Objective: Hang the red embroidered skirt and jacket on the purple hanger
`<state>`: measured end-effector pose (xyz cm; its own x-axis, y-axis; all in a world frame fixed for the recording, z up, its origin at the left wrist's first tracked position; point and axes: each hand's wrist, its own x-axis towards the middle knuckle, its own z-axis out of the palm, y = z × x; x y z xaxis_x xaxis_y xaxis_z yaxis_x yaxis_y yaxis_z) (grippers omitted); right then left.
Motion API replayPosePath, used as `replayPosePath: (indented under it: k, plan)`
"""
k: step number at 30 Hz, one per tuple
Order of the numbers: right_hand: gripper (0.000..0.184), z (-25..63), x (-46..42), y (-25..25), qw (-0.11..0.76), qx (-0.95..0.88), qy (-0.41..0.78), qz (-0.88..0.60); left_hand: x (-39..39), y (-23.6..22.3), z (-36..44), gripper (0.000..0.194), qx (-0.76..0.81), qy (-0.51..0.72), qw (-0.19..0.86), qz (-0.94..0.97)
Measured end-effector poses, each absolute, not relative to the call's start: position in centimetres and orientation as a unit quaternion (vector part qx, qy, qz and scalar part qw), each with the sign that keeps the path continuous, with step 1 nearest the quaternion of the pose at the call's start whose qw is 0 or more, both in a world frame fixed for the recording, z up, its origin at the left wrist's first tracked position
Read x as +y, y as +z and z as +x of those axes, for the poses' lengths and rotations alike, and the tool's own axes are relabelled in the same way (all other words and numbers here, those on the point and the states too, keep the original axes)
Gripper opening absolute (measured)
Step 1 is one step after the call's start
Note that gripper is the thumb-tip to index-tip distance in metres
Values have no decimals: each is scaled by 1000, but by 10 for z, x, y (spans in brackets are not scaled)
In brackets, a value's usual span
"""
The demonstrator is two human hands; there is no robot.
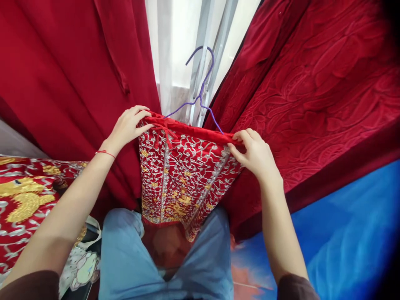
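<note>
A red skirt (178, 179) with silver and gold embroidery hangs between my two hands, its plain red waistband along the top. My left hand (134, 123) pinches the waistband at its left end, fingers behind and thumb in front. At the right end my right hand (250, 150) grips the band the same way. A purple wire hanger (200, 98) rises from the waistband, hook upward; its lower part is hidden inside or behind the skirt. Red tie cords (167, 135) dangle near the left end of the band. The skirt's lower edge reaches down between my knees.
Red curtains (71, 62) hang on the left, and embossed red drapes (318, 83) on the right. A white frame (200, 25) stands between them. Another embroidered red cloth (28, 204) lies at left, above a bag with a cartoon charm (86, 266). A blue printed surface (353, 225) spreads at lower right.
</note>
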<state>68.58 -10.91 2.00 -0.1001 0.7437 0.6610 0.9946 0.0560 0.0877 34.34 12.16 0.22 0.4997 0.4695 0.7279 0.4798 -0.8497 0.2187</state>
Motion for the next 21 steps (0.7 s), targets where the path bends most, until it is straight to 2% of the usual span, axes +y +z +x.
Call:
replayPosePath:
  k: [3, 5, 10, 16, 18, 21]
  plan:
    - [26, 688, -108, 27, 158, -670, -305, -658, 121, 5, 344, 21, -263, -424, -6, -866]
    - [23, 692, -106, 31, 160, -682, -301, -647, 118, 5, 340, 21, -253, -430, -4, -866]
    - [16, 698, -99, 38, 273, -766, -211, -543, 115, 8, 325, 24, -270, -442, -18, -856]
    - [30, 684, -104, 40, 384, -762, -125, -506, 124, 16, 325, 30, -284, -532, -113, -789]
    - [31, 682, -106, 42, 372, -755, -149, -518, 126, 20, 328, 31, -289, -544, -134, -776]
    - [30, 682, -105, 45, 290, -742, -234, -557, 127, 25, 329, 27, -286, -533, -188, -774]
